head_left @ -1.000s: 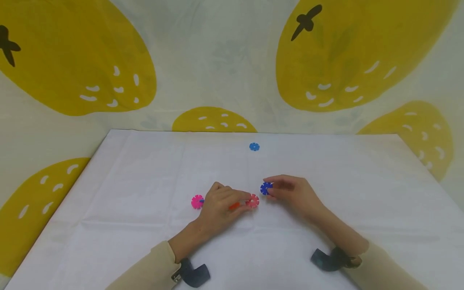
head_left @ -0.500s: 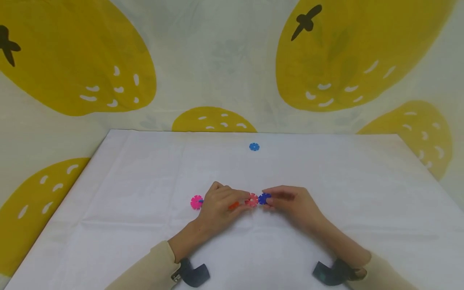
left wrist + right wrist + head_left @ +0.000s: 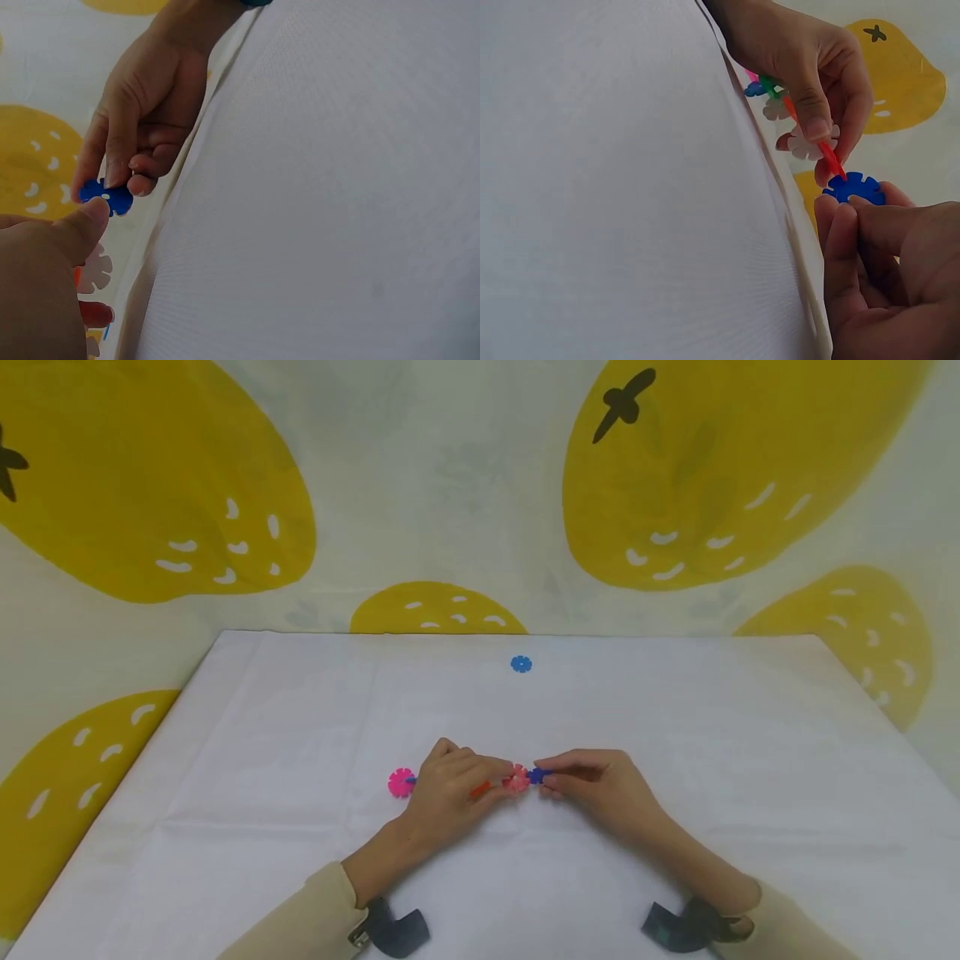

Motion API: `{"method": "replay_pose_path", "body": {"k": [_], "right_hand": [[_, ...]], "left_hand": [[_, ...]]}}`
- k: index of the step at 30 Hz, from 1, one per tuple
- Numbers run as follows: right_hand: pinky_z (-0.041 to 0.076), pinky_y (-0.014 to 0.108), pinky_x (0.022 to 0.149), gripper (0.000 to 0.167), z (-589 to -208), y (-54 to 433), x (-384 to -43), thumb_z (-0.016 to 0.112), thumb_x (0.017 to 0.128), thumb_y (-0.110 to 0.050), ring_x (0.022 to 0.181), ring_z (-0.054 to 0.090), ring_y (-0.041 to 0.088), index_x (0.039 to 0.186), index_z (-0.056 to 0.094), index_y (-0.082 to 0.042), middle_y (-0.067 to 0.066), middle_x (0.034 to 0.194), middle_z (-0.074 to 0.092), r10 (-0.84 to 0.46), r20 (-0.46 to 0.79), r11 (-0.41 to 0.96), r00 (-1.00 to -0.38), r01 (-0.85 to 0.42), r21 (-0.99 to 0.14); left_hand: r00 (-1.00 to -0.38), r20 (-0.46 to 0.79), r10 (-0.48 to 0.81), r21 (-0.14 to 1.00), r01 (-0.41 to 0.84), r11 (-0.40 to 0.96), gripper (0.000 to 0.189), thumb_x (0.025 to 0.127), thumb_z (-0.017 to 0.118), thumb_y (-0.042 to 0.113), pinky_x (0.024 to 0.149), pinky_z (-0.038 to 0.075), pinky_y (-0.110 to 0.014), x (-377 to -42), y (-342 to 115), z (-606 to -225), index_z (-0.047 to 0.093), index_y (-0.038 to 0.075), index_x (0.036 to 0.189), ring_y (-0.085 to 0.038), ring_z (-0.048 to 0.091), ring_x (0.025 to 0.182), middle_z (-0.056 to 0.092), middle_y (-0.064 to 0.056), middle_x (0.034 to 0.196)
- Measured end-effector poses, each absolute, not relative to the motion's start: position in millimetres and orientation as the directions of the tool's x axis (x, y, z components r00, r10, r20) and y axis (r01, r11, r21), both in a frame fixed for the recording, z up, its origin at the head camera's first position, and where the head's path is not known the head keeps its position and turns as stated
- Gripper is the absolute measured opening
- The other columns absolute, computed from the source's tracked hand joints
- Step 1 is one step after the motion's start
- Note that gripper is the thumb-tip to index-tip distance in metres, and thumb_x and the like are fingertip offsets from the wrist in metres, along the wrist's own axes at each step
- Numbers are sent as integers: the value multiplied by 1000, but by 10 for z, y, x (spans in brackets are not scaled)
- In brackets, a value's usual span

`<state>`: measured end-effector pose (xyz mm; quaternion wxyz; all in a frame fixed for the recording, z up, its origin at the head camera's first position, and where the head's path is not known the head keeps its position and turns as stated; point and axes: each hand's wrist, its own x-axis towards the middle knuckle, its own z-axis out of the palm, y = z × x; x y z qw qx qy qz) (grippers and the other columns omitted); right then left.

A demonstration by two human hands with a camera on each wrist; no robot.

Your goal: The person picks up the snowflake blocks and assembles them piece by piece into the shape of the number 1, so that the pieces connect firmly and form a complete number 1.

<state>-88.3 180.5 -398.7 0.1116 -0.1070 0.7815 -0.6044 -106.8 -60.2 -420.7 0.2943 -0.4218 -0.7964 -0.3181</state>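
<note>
My left hand (image 3: 457, 781) grips a chain of interlocking snowflake discs. At its left end a pink disc (image 3: 401, 782) sticks out past the hand, and an orange disc (image 3: 480, 789) shows under the fingers. Green and white discs also appear in the right wrist view, with a red disc (image 3: 830, 157) at the chain's right end. My right hand (image 3: 603, 785) pinches a dark blue snowflake disc (image 3: 855, 187) between thumb and fingers. Its edge meets the red disc's edge; how deep the slots engage cannot be told.
A light blue snowflake disc (image 3: 521, 664) lies near the far edge of the white-covered table (image 3: 675, 693). Behind the table hangs a cloth (image 3: 450, 485) printed with yellow fruit shapes. Dark straps sit at both wrists.
My right hand has come down and left, bringing the dark blue disc against the chain's right end and turning it more edge-on. The left hand stays nearly still; the head view shifts slightly.
</note>
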Motion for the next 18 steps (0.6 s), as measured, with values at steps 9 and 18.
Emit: {"method": "replay_pose_path", "body": {"k": [9,18], "right_hand": [[54,29,76,21,-4023,1771,-840,72,84,-7,83,70,21,105,74,-11,2,96,72,-313,21,278,-950,-113,-954],[54,31,76,22,-4075,1721,-797,73,82,-4,81,70,21,103,75,-10,2,95,72,-319,96,226,-943,-174,-958]], "left_hand": [[-454,720,525,225,868,442,24,78,79,22,69,35,-28,-1061,-615,-4212,75,15,101,-7,64,77,72,7,97],[-462,728,507,224,859,461,24,75,82,21,69,28,-33,-1047,-626,-4214,77,19,97,-5,62,70,72,10,95]]}}
